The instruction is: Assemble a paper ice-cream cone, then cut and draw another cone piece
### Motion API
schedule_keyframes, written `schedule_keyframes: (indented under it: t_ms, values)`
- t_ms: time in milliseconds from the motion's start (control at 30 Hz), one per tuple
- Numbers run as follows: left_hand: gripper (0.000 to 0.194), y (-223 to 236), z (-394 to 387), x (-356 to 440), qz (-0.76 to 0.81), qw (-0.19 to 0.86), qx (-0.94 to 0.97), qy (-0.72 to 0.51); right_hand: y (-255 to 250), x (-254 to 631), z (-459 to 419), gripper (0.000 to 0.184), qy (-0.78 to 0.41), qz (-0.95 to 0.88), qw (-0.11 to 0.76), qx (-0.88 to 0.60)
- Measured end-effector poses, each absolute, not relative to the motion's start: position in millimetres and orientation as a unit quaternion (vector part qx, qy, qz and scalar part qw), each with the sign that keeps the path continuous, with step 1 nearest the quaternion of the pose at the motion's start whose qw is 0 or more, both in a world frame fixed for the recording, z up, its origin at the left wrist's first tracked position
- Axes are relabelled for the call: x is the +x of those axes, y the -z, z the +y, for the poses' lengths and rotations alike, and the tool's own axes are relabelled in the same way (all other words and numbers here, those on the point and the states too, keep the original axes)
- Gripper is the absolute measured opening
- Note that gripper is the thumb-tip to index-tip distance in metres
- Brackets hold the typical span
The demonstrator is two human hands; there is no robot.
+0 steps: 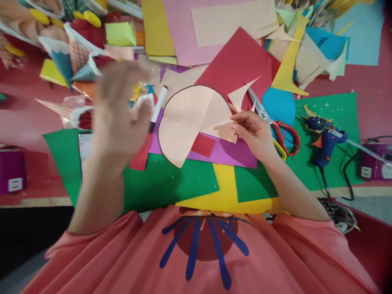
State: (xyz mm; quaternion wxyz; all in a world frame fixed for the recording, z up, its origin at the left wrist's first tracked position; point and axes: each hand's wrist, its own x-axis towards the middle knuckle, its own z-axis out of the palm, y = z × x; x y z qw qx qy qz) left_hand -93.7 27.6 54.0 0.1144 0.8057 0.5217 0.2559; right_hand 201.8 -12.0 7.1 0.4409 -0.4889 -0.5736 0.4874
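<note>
A peach paper piece [191,108] with a rounded, black-outlined edge lies in front of me, a wedge open at its near side and creases across it. My right hand [252,132] is closed at its right edge, with thumb and fingertips pinching the paper. My left hand [119,110] is raised at the left, smeared by motion, so its fingers cannot be made out. Between it and the paper lies a white marker [159,107] with black ends. Scissors [269,118] with red and yellow handles lie just beyond my right hand, beside a peach offcut [240,96].
A blue glue gun [324,145] with its cord rests on green paper [339,110] at the right. Coloured scraps [318,45] heap up at the back right. Several fabric-and-paper cones [81,47] crowd the back left. A phone [85,147] lies partly behind my left forearm.
</note>
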Motion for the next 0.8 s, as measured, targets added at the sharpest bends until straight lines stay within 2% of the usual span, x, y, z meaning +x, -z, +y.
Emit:
schedule_keyframes:
  t_ms: [100, 233, 433, 633, 700, 800]
  values:
    - [0.033, -43, 18, -49, 0.472, 0.142, 0.839, -0.232, -11, 201, -12, 0.008, -0.471, -0.585, 0.422, -0.508]
    - [0.036, -25, 13, -34, 0.472, 0.201, 0.836, -0.197, -14, 200, -13, 0.012, -0.460, -0.599, 0.395, -0.523]
    - [0.065, -3, 27, -24, 0.540, 0.217, 0.792, -0.183, -14, 200, -16, 0.014, -0.449, -0.625, 0.364, -0.524]
    - [0.094, 4, 30, -9, 0.612, 0.201, 0.755, -0.118, -11, 199, -17, 0.014, -0.464, -0.629, 0.360, -0.509]
    - [0.098, 4, 28, -7, 0.611, 0.188, 0.761, -0.108, -10, 198, -17, 0.015, -0.449, -0.636, 0.359, -0.515]
    - [0.091, 3, 28, -7, 0.593, 0.170, 0.781, -0.100, -10, 199, -16, 0.015, -0.420, -0.645, 0.361, -0.527]
